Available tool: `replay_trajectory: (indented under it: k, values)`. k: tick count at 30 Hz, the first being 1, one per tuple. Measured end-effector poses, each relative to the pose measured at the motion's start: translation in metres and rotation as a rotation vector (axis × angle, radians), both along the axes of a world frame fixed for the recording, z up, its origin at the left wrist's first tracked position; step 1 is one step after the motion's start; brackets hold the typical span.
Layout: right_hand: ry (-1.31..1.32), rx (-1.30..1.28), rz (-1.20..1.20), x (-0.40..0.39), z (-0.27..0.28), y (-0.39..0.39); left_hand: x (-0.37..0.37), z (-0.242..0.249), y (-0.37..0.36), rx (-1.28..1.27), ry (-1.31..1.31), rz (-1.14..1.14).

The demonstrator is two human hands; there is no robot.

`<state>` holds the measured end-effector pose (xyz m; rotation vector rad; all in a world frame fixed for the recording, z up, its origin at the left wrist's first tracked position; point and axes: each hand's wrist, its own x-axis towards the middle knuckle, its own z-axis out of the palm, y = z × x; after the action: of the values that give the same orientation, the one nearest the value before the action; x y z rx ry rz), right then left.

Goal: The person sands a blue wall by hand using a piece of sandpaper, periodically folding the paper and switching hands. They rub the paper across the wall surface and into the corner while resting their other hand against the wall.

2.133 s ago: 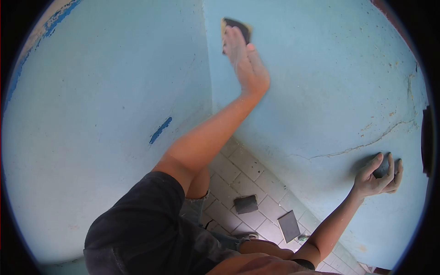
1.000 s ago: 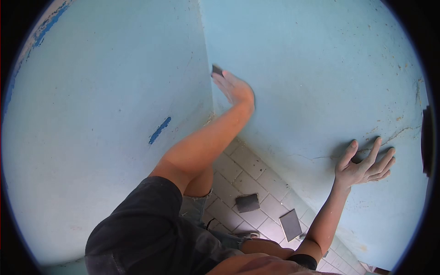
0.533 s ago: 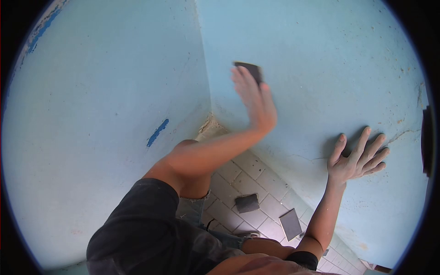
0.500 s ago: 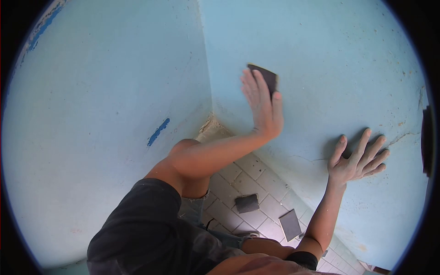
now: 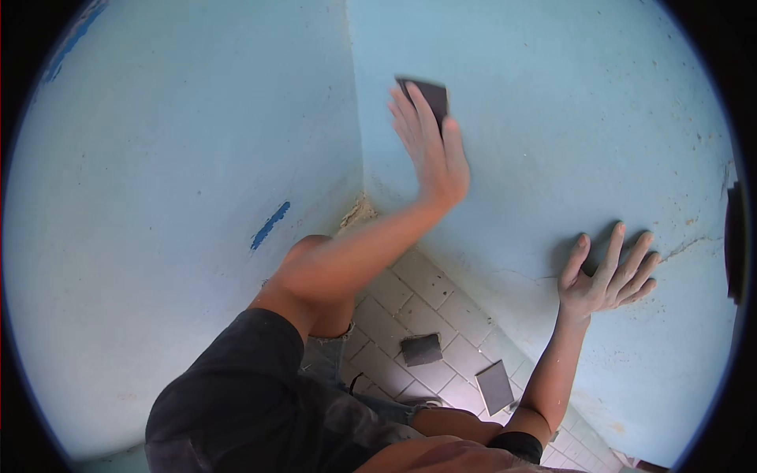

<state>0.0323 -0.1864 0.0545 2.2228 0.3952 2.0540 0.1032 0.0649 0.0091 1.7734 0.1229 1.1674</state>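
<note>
My left hand [image 5: 430,154] presses a dark, flat sanding pad [image 5: 432,98] against the light blue wall [image 5: 536,142], just right of the corner. Its fingers lie over the pad's left part, slightly blurred, with the thumb along the right side. Lower down and to the right, my right hand [image 5: 603,276] rests on the same wall with fingers spread and holds nothing. Pale dust coats its fingers. Between my arms, two more dark rectangular pads, one [image 5: 422,349] nearer the corner and one [image 5: 494,387] by the wall's foot, lie on the floor.
A second blue wall [image 5: 181,197] meets this one at the left, with a dark blue paint streak [image 5: 270,226] on it. Crumbling plaster [image 5: 359,211] shows low in the corner. Pale tiles [image 5: 386,292] cover the floor. A crack [image 5: 686,249] runs beside my right hand.
My left hand has slid up and a little left along the wall with the sanding pad. My right hand stays planted on the wall; the whole view has shifted slightly.
</note>
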Motion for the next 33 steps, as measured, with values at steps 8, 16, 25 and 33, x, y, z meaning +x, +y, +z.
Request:
replay_trajectory:
  k: [8,16,25,33]
  values:
    - [-0.008,0.018,0.015,-0.001,-0.001,0.009,-0.028,-0.01,-0.052,0.452,-0.079,-0.044]
    - [0.061,-0.055,0.076,-0.014,0.014,-0.015,0.018,0.063,-0.003,-0.172,-0.162,0.059]
    - [-0.077,0.038,0.147,-0.01,0.019,-0.017,-0.028,-0.037,-0.055,1.045,-0.35,-0.13]
    - [-0.062,0.018,0.14,-0.01,0.011,-0.014,-0.028,-0.047,-0.057,0.632,-0.211,-0.103]
